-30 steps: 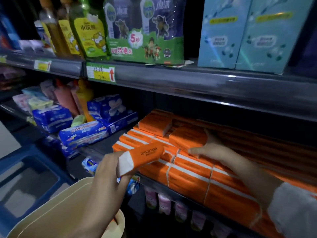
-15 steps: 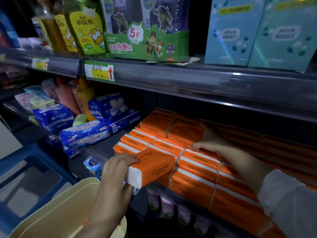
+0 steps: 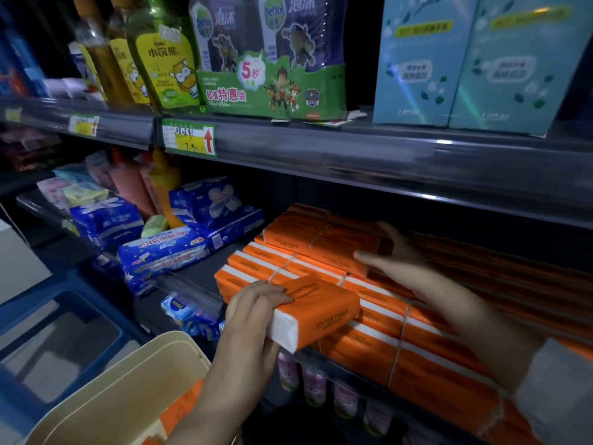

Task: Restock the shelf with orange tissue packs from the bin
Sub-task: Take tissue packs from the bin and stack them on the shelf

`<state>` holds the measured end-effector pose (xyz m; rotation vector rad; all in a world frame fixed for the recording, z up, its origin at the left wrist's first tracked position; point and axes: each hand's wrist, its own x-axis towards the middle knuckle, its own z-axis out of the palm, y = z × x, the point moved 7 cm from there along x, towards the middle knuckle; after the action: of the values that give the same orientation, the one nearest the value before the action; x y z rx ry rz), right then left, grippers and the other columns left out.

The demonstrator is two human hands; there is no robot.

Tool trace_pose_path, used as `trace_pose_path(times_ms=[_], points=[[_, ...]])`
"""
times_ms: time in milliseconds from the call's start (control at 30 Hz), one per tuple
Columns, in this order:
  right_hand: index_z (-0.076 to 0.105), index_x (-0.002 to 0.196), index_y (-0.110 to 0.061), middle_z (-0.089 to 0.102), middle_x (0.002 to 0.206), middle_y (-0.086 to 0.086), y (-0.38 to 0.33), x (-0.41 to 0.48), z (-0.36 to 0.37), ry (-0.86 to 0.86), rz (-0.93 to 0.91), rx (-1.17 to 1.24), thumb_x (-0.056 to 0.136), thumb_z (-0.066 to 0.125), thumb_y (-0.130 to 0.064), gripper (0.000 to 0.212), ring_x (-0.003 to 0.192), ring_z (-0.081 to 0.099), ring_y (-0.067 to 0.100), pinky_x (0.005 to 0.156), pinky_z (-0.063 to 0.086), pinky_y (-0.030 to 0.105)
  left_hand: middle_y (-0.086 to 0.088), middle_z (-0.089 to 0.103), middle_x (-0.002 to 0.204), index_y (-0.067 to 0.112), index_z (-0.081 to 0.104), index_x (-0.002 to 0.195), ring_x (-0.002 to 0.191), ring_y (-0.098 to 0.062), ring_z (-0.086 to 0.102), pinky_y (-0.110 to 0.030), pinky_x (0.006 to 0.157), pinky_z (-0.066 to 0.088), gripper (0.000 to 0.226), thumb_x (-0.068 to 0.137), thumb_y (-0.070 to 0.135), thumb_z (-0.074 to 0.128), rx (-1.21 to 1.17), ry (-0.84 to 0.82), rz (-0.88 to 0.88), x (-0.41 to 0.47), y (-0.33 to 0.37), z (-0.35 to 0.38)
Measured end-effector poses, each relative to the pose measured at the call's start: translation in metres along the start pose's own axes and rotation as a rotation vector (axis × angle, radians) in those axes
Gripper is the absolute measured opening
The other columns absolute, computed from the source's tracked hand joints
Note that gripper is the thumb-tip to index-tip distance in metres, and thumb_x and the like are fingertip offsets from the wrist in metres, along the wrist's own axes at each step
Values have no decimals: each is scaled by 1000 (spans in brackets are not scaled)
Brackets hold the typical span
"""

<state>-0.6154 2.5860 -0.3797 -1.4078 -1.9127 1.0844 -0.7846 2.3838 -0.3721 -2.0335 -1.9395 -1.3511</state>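
Note:
My left hand point(image 3: 253, 313) grips an orange tissue pack point(image 3: 324, 311) by its white end, holding it over the front row of orange packs point(image 3: 378, 345) on the middle shelf. My right hand point(image 3: 394, 255) reaches into the shelf with thumb and fingers around an upper orange pack point(image 3: 343, 248) that lies on the stack. The cream bin point(image 3: 128, 390) is at the bottom left below my left arm, and more orange packs point(image 3: 183, 409) show inside it.
Blue tissue packages point(image 3: 167, 248) lie left of the orange stack. The shelf above point(image 3: 353, 152) carries bottles, a green soap box and pale blue cartons, with a yellow price tag point(image 3: 189, 139) on its edge. A blue crate point(image 3: 48, 329) stands at the lower left.
My left hand carried the orange pack up and right onto the front of the stack. My right hand stayed on the upper pack, which shifted slightly further back.

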Motion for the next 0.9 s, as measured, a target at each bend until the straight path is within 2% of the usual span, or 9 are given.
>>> trace_pose_path(times_ms=[67,167,267,333,400,533,733,767,900], points=[[37,140,-29,52,129,2,-2,-18,-5,-27,-9,83,82,64,-45,66,125,46,20,100,39,32,34,37,126,44,43,110,123,1,35,-8,100,21,46,74,17,50,-3,21,32,2,7,0],[58,112,-30,64,115,-2,-1,-48,5,-250,56,303,78,59,-49,39,104,61,15,94,48,33,34,38,120,38,48,108,127,7,29,-6,102,18,54,68,2,52,-10,35,61,4,18,5],[60,110,-23,68,102,3,4,-73,20,-493,152,427,81,61,-40,33,93,66,17,84,53,34,20,41,121,32,49,110,132,6,24,-10,106,16,62,67,-10,61,10,21,108,5,27,15],[60,112,-17,68,97,6,6,-79,21,-513,172,480,86,61,-24,27,85,67,18,78,55,32,15,42,123,29,49,112,134,1,24,-15,110,17,72,63,-18,71,23,-2,145,5,31,22],[60,114,-12,69,100,9,9,-78,15,-451,159,540,85,63,-12,30,84,67,18,79,55,33,15,38,130,33,45,117,135,-4,24,-18,111,17,81,60,-18,73,33,-33,127,5,33,27],[56,120,-8,68,102,6,16,-76,-14,-231,157,627,83,59,4,39,91,64,21,90,49,39,18,24,139,43,28,134,133,-1,21,-28,109,21,91,71,-18,52,18,-79,-25,1,24,35],[53,115,-10,64,82,10,56,-86,-70,258,331,818,83,58,6,36,52,67,15,45,54,24,13,51,118,20,55,124,116,-14,49,-23,99,34,43,83,18,69,-11,-160,-93,4,20,61],[54,115,-8,63,79,9,65,-87,-74,297,348,758,83,59,4,34,52,65,17,48,55,26,10,54,118,18,57,122,116,-15,50,-25,100,36,43,82,25,69,12,-205,-71,5,25,69],[55,106,-13,60,82,2,92,-90,-75,223,420,453,85,64,-16,23,77,62,18,90,52,42,3,47,137,20,51,131,129,-15,39,-22,108,26,51,86,43,60,179,-348,-70,5,29,97]])
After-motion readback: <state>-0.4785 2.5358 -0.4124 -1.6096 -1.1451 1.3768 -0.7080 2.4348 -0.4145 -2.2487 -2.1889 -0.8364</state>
